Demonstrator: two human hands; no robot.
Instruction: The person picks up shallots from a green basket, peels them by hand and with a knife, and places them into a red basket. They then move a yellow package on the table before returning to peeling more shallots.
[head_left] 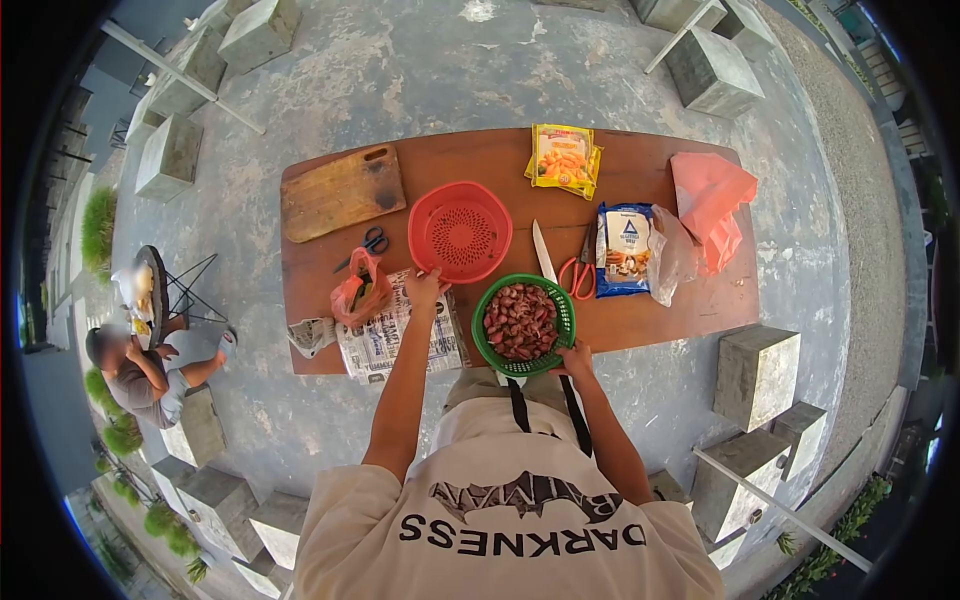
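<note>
My left hand [426, 287] is at the near-left rim of a red plastic colander [498, 212], fingers closed on its edge. Nothing lies in the colander. My right hand [574, 361] grips the near-right rim of a green plastic basket [481, 338]. Inside the basket is a heap of small reddish-purple shallots [520, 322]. Part of the basket overhangs the table's near edge, close to my body. A knife [544, 250] with a bright blade lies just beyond the basket, and red-handled scissors [578, 275] rest to its right.
On the brown table [640, 325] are a wooden cutting board [340, 195], dark scissors [375, 240], a red plastic bag [362, 290], newspaper [400, 340], yellow packets [563, 160], a blue-and-white packet [625, 250] and a pink bag [710, 205]. A person [150, 380] sits at left.
</note>
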